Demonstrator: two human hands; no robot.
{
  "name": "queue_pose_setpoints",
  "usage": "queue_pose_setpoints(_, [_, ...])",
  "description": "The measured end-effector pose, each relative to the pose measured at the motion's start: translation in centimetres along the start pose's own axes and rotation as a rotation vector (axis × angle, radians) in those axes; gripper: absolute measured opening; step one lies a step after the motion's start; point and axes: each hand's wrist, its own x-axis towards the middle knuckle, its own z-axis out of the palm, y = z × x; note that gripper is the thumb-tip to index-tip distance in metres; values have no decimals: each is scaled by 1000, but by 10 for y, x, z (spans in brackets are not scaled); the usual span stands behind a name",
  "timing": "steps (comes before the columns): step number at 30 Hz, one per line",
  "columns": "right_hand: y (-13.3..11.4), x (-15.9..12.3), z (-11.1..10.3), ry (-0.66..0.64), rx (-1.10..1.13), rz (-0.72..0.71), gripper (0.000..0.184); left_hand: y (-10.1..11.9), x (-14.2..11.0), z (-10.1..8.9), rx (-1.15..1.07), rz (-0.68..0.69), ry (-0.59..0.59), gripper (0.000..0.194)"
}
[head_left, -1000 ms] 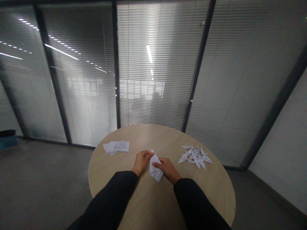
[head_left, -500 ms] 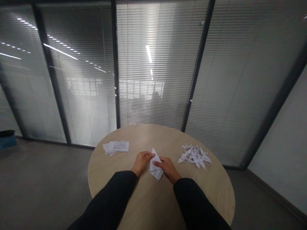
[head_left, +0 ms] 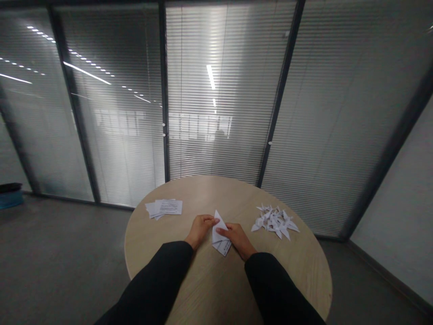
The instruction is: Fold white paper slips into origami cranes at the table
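Note:
A folded sheet of white printed paper [head_left: 220, 234], pointed at the far end, lies on the round light-wood table [head_left: 203, 189] between my hands. My left hand [head_left: 201, 229] pinches its left edge with the fingertips. My right hand [head_left: 237, 238] presses from the right, with the fingers across the fold and partly hiding the paper. A stack of printed paper sheets [head_left: 165, 207] lies to the left of my hands. To the right lies a pile of white origami cranes [head_left: 274, 221].
Glass partitions with slatted blinds [head_left: 216, 113] stand behind the table, and a dim person's outline [head_left: 220, 135] shows through them. Grey floor surrounds the table. A dark and blue bin [head_left: 10, 197] sits by the wall at far left.

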Motion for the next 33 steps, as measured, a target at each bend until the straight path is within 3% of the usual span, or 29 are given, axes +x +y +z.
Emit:
queue_pose_setpoints(6, [3,4,-2,23,-28,-26,47,2,-5,0,-91,-72,-103,50])
queue_pose_setpoints(14, [4,7,-6,65,-177,-161,42,4,-6,-2,-23,-89,-82,54])
queue_pose_setpoints(29, [4,7,-5,84,-266,-190,40,-1,-2,-3,98,-43,-39,50])
queue_pose_setpoints(33, [-2,5,-6,200,-323,-211,39,-2,-1,-4,118,-55,-37,51])
